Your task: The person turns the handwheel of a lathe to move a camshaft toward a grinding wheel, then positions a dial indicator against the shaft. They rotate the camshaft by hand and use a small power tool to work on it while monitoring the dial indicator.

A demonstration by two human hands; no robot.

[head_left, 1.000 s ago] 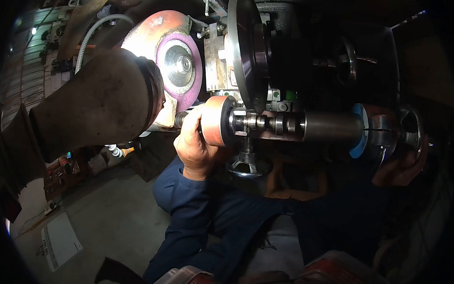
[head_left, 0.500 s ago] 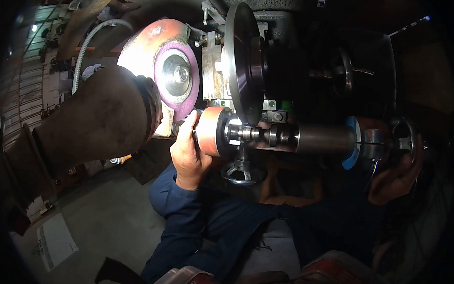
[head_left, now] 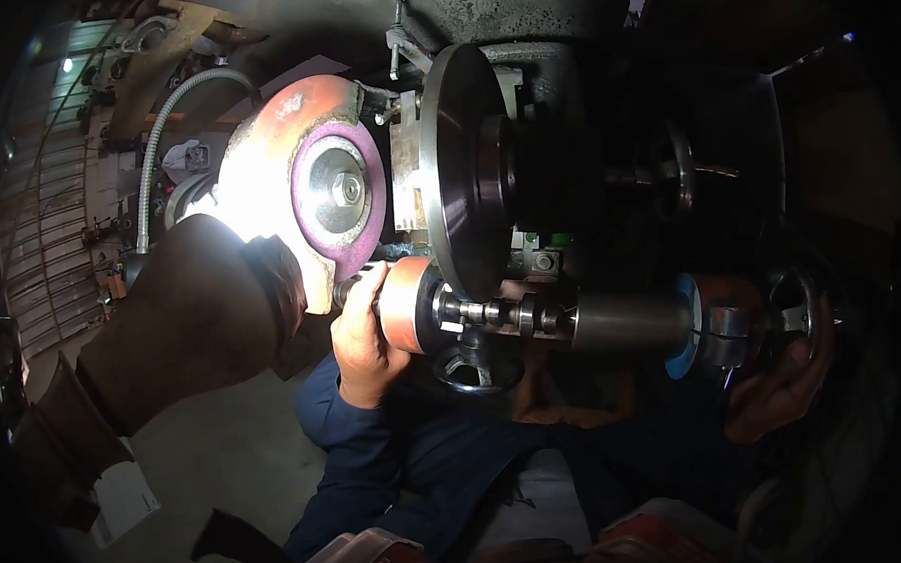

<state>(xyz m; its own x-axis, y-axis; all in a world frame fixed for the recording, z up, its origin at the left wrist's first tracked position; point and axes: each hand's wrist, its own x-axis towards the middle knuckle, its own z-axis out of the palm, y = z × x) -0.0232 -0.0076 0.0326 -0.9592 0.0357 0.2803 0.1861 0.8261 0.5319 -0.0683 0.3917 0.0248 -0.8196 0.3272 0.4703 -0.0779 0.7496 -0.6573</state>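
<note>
Left hand [head_left: 362, 343]: grips orange drum [head_left: 402, 305] just below grinding wheel [head_left: 325, 245].
Right hand [head_left: 779, 387]: at handwheel [head_left: 795, 311], too dim to tell its grip.
Risk: a slip upward could graze knuckles on the grinding wheel.

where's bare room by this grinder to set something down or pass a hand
Bare concrete floor lies between the brown duct and the blue sleeve. It is crowded where the left hand grips the orange drum below the pink wheel; the right hand touches a handwheel.

Navy long sleeves [head_left: 365, 447], cuffs at wrists; left hand [head_left: 361, 343] bare; right hand [head_left: 779, 387] bare.
</note>
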